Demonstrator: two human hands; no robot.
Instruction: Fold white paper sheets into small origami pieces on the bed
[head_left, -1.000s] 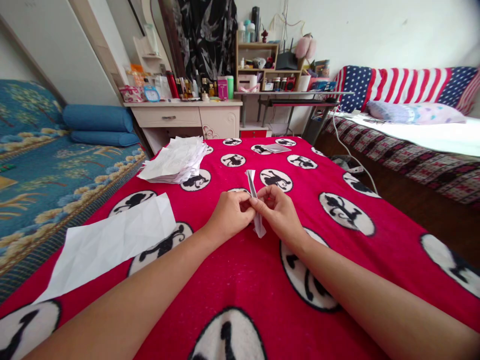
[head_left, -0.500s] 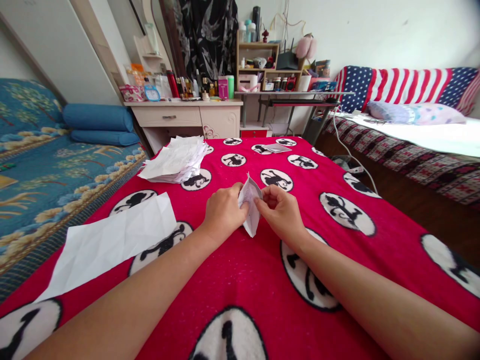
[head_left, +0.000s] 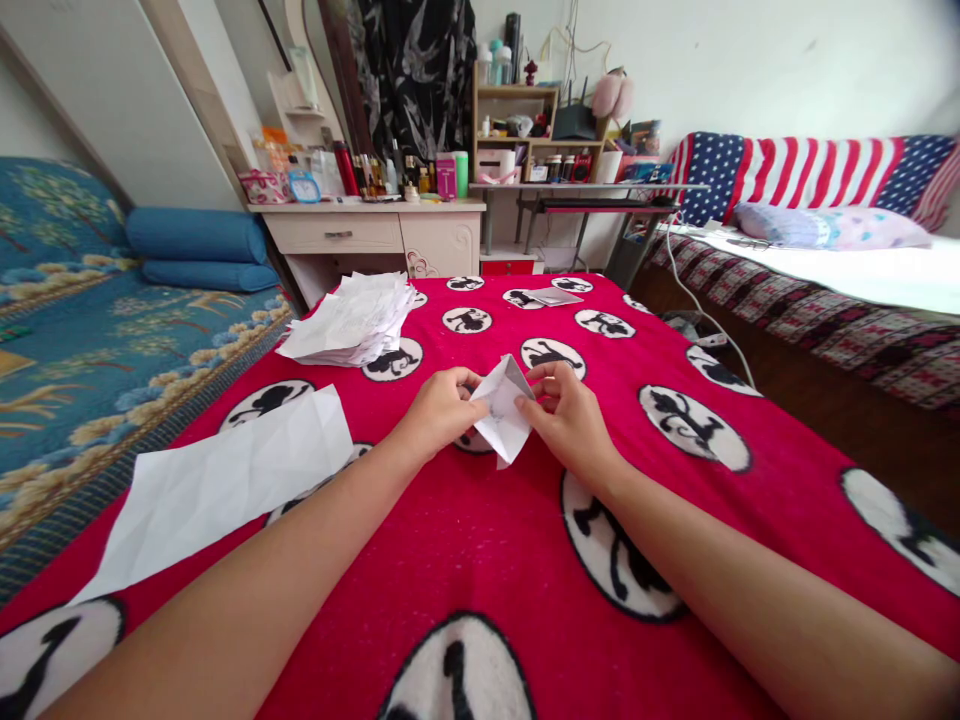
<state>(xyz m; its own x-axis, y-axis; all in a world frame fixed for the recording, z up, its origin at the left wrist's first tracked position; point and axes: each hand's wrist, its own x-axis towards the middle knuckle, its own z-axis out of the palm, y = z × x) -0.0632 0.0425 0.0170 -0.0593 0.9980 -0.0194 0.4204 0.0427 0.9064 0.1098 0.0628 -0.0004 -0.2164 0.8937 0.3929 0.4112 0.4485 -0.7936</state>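
A small folded white paper point(head_left: 503, 412) is held up over the middle of the red cloth, its faces spread into a diamond shape with faint writing on it. My left hand point(head_left: 444, 408) pinches its left corner, thumb in front and fingers behind. On the opposite corner, my right hand point(head_left: 568, 415) grips with the thumb on the near face and curled fingers behind. The back of the paper and some fingertips are hidden. To the left of my forearm lies a creased white sheet point(head_left: 232, 480), flat on the cloth.
A stack of papers point(head_left: 352, 320) lies at the far left of the red patterned cloth point(head_left: 480, 560). Another folded paper point(head_left: 553, 296) rests near the far edge. Beyond stand a cluttered cabinet point(head_left: 367, 230) and a desk point(head_left: 600, 188); a bed point(head_left: 825, 270) is on the right.
The folded paper has gone from a narrow, upright shape to a wider, flatter diamond. My hands have moved slightly apart, the left one to the left.
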